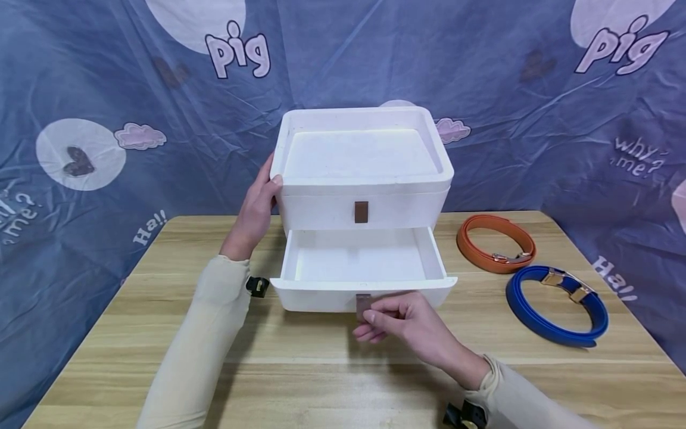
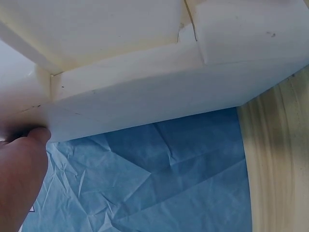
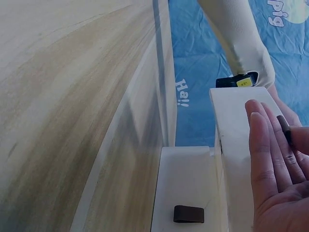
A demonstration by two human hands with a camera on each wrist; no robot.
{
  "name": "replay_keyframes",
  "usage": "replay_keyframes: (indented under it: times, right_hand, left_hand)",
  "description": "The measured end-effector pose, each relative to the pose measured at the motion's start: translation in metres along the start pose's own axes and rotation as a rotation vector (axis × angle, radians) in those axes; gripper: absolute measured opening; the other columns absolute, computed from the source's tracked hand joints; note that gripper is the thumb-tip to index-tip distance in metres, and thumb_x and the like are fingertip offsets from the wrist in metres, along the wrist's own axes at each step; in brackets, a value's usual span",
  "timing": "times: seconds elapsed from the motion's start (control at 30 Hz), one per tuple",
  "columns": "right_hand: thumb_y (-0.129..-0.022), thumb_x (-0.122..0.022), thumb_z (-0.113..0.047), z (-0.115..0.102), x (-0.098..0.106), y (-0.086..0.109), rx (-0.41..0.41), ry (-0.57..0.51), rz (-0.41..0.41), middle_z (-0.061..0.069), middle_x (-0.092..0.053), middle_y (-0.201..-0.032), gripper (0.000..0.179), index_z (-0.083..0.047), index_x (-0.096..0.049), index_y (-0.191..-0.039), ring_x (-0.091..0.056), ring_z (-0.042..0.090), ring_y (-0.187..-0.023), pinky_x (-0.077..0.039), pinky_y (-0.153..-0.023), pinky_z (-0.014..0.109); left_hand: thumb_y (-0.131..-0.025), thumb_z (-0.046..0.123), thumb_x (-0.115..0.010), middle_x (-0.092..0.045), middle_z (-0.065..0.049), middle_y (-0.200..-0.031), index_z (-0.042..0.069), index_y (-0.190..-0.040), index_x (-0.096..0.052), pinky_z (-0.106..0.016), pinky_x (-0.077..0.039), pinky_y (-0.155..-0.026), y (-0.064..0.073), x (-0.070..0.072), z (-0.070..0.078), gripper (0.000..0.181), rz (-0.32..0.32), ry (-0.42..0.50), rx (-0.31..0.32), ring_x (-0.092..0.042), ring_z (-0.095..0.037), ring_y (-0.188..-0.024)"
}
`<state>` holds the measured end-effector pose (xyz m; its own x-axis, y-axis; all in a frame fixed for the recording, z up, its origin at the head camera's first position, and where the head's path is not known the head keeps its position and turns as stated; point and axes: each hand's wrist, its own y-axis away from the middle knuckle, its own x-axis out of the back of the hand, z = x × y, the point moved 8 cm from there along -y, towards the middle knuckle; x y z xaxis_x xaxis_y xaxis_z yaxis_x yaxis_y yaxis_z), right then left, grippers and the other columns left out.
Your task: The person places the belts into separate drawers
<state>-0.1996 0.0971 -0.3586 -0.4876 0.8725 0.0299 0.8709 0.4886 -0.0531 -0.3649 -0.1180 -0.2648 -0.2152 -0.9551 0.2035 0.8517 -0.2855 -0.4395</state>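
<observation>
A white drawer cabinet (image 1: 361, 152) with a shallow recessed top stands on the table. Its pulled-out drawer (image 1: 316, 296) shows a bare white inside. My right hand (image 1: 415, 328) pinches that drawer's brown pull tab (image 3: 284, 128) between thumb and finger, the other fingers extended below it. Above, the top drawer (image 1: 316, 210) is closed, with its own brown tab (image 1: 361, 212). Beneath the pulled-out one, the right wrist view shows another closed drawer (image 3: 181, 179). My left hand (image 1: 254, 211) rests against the cabinet's left side, its thumb at the front top corner.
To the cabinet's right lie a coiled orange belt (image 1: 474, 250) and, nearer, a coiled blue belt (image 1: 530, 316) with a gold-coloured buckle. The wooden table (image 1: 300, 381) reaches back to a blue printed cloth (image 1: 332, 53) hanging behind it.
</observation>
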Motion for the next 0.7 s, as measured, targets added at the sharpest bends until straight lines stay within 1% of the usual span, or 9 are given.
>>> replay_keyframes:
  times: [0.33,0.7]
  right_hand:
    - [-0.098,-0.058,-0.006,0.0005,-0.0012,0.0016,-0.005,0.0,0.001,0.017,-0.073,-0.091,0.021,0.011,-0.069,-0.104,-0.07,0.035,-0.085,-0.053,-0.075,0.051]
    - [-0.098,-0.057,-0.006,0.0013,-0.0028,0.0019,-0.002,0.009,-0.003,0.016,-0.073,-0.09,0.021,0.011,-0.069,-0.104,-0.07,0.035,-0.084,-0.053,-0.074,0.05]
  left_hand:
    - [-0.103,0.03,-0.034,-0.023,-0.002,-0.158,0.021,-0.159,-0.017,-0.047,-0.029,-0.105,0.0,-0.0002,0.0011,0.059,-0.028,0.005,-0.009,-0.037,-0.025,-0.129]
    - [-0.103,0.03,-0.034,-0.023,-0.003,-0.158,0.02,-0.159,-0.017,-0.049,-0.028,-0.106,0.0001,-0.0008,0.0009,0.06,-0.03,0.013,-0.012,-0.035,-0.025,-0.131]
